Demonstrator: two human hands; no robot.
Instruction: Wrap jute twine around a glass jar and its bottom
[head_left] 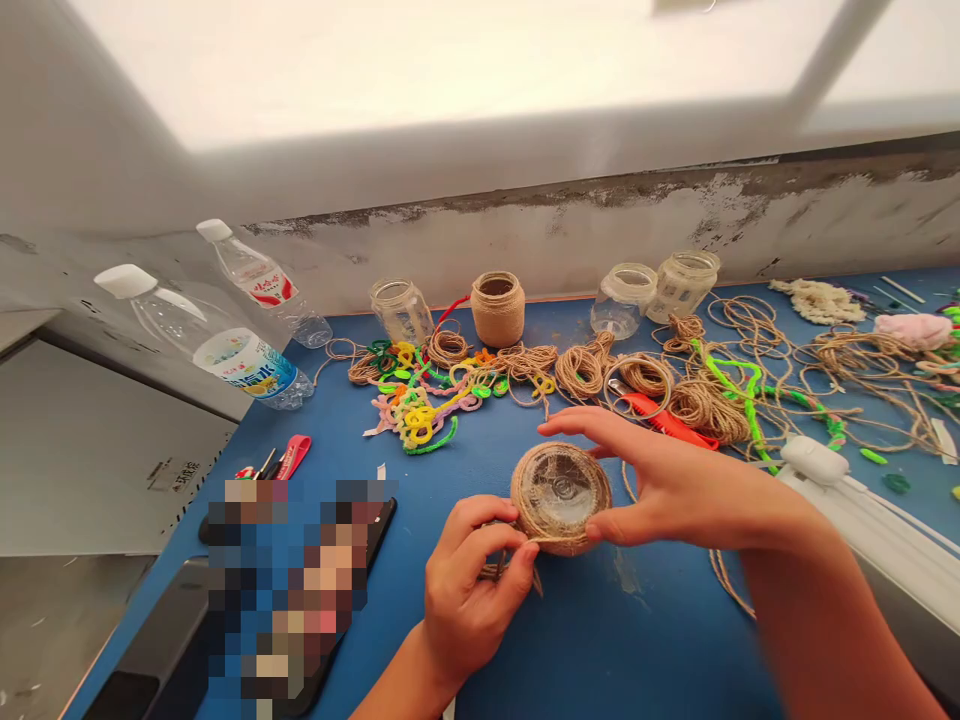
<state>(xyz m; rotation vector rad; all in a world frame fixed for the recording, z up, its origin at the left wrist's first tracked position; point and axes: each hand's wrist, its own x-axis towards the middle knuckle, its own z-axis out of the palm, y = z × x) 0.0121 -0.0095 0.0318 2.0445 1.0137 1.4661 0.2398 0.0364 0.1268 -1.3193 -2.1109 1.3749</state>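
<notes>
Our 2 hands hold the twine-wrapped glass jar on its side, base toward us; our left hand is closed, pinching the jute twine against the jar's lower edge; our right hand spans the jar with spread fingers; the jar seems just above the blue workbench; a firm pinch keeps the wraps snug.

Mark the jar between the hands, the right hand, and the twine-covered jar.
Jar between the hands (561,497): head view, on its glass base.
Right hand (675,480): head view, on the back of the hand.
Twine-covered jar (497,318): head view, on its twine wrapping.
</notes>
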